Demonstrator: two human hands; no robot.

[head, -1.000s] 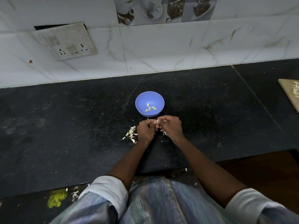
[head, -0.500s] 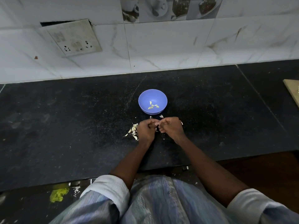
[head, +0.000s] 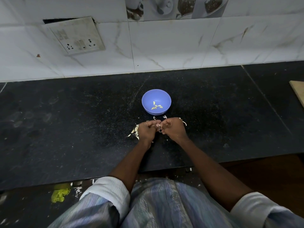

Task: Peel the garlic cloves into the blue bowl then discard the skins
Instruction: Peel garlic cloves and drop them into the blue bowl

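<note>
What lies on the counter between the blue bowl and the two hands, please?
In the head view, a few loose garlic skins lie on the dark counter between the blue bowl and the left hand and right hand.

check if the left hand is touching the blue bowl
Apart. In the head view a strip of dark counter shows between the blue bowl and the left hand, whose fingers curl with the right hand around a small clove.
</note>
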